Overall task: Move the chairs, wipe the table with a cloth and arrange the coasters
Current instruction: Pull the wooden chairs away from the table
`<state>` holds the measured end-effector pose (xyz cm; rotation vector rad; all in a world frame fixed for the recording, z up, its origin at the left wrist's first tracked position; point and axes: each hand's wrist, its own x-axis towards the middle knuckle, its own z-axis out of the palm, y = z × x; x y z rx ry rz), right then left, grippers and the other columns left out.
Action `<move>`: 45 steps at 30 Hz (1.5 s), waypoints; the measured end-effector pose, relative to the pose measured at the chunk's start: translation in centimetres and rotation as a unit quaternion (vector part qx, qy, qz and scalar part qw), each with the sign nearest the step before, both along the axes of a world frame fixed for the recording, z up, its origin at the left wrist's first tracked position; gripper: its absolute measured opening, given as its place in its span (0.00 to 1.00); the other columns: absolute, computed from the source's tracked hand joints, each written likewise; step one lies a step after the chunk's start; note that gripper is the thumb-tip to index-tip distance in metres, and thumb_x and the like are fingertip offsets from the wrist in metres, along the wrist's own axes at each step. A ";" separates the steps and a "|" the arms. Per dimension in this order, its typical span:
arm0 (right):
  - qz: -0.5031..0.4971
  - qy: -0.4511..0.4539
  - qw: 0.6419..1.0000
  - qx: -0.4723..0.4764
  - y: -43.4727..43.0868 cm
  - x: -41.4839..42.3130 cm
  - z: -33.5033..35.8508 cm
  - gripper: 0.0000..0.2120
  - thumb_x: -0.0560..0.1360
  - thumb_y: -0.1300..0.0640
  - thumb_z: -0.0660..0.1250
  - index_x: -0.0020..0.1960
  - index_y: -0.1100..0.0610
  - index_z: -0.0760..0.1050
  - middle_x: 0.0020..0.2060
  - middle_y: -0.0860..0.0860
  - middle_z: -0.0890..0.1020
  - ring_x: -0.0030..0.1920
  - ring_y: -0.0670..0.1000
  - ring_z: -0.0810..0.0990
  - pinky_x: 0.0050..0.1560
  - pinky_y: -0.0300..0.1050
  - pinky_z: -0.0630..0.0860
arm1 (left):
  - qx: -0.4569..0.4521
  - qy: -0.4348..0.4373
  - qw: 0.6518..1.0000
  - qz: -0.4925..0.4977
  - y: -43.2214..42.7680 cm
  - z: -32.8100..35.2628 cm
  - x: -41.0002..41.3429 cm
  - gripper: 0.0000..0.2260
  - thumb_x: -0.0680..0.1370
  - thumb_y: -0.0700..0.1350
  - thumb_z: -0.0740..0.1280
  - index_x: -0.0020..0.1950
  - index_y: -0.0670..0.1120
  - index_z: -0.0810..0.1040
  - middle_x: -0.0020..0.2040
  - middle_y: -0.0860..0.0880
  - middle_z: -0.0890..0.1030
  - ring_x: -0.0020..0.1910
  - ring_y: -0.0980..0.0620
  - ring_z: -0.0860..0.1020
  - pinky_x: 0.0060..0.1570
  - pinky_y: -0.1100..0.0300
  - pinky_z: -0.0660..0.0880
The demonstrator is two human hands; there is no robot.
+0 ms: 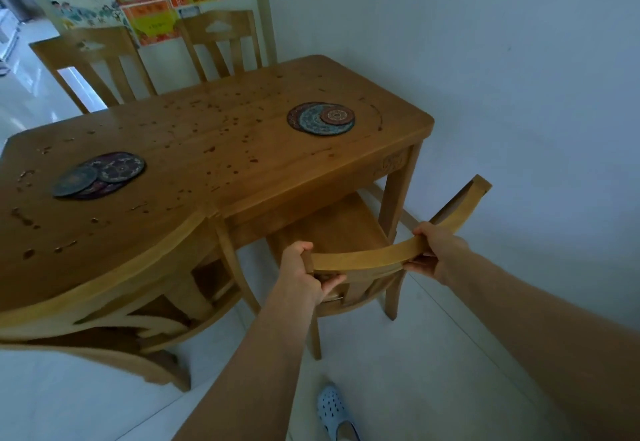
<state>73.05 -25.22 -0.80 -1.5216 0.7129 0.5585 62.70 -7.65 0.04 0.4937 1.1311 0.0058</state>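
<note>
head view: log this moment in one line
left hand: grips chair rail | right hand: grips chair rail | table: spotted | coasters: two piles

Home dining corner: table (214,149), chairs (221,44).

Four chairs (93,70) (221,45) (104,302) (363,257), one table (214,149), two coaster piles (98,174) (321,118)

Spotted table (214,149), 2 coaster piles (321,118)
</note>
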 end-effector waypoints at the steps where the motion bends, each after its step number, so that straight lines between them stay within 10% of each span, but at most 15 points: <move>1: 0.010 0.005 1.000 -0.001 0.7 1.0 0.0 0.09 0.74 0.60 0.69 0.48 0.60 0.68 0.47 0.59 0.78 0.50 0.61 0.81 0.36 0.55 0.80 | -0.004 -0.003 1.000 0.005 0.6 0.0 0.8 0.19 0.76 0.41 0.69 0.63 0.46 0.66 0.58 0.37 0.70 0.63 0.31 0.69 0.59 0.33 0.73; 24: 0.088 0.008 0.995 -0.041 11.4 17.6 -0.5 0.20 0.75 0.57 0.69 0.64 0.60 0.68 0.54 0.61 0.79 0.41 0.58 0.81 0.28 0.53 0.77 | -0.020 0.001 0.998 0.057 10.0 -1.4 15.2 0.19 0.75 0.42 0.69 0.62 0.44 0.65 0.50 0.40 0.69 0.55 0.35 0.70 0.59 0.35 0.74; 45: 0.150 -0.035 0.988 -0.016 11.7 14.6 2.2 0.26 0.79 0.47 0.64 0.71 0.58 0.63 0.59 0.58 0.76 0.55 0.60 0.78 0.56 0.58 0.78 | -0.023 -0.015 0.998 0.058 9.4 0.5 14.4 0.20 0.75 0.47 0.73 0.60 0.43 0.69 0.54 0.38 0.73 0.60 0.38 0.75 0.58 0.42 0.77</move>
